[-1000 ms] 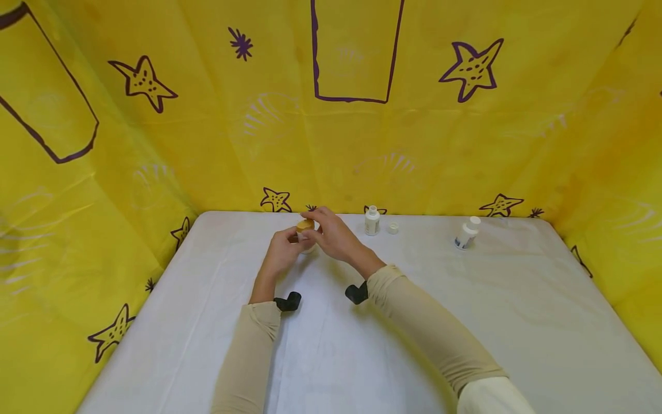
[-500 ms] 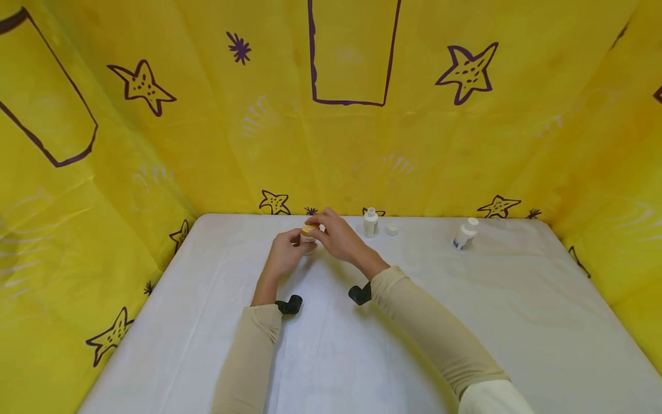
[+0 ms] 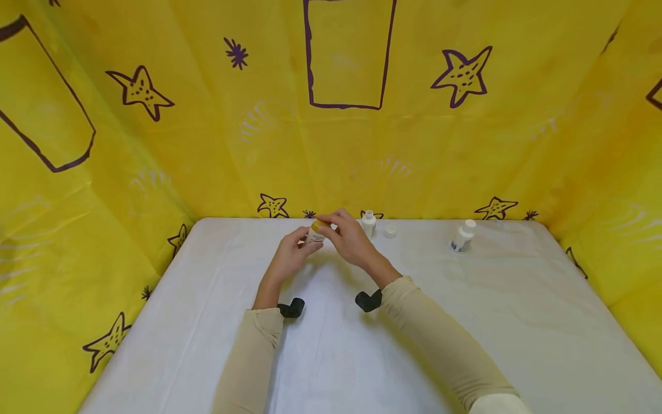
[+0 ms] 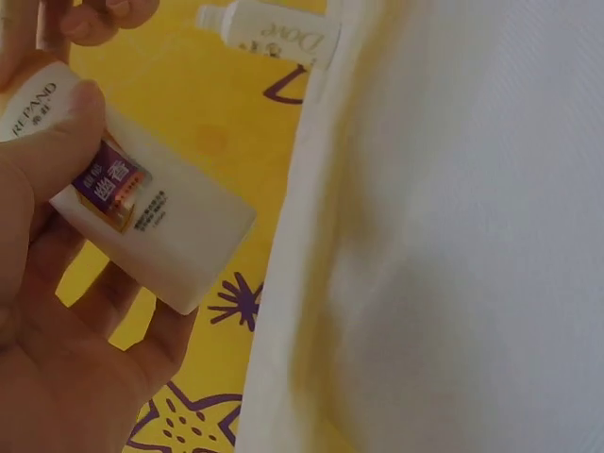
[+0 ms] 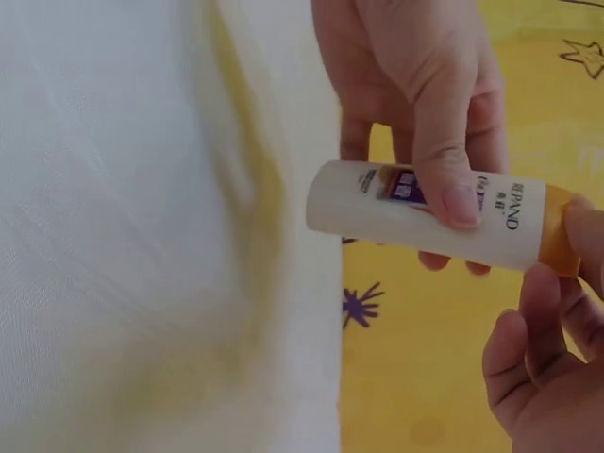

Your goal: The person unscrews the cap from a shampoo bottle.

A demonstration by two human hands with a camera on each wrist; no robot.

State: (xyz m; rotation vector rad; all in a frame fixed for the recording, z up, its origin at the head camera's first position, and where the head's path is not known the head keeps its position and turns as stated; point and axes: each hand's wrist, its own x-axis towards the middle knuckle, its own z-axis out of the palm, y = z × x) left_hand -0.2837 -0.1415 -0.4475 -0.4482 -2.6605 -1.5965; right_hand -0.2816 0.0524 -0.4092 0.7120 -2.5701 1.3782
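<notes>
The head view looks forward and down from high up. It sees most of the counter (image 3: 320, 356), the yellow cloth (image 3: 331, 155) behind it, and the left hand (image 3: 288, 256) and right hand (image 3: 353, 240). The two wrist views look from very near, turned sideways, so the counter's far edge runs up and down. Both show the same bottle (image 5: 377, 212).

Three bottles (image 3: 316, 236) (image 3: 369, 226) (image 3: 461, 239), two hands (image 3: 291, 253) (image 3: 354, 240), one loose cap (image 3: 390, 232) show.

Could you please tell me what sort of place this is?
Probably a staged recording booth: patterned yellow cloth encloses a white-covered table on three sides, and a black device sits at each wrist.
</notes>
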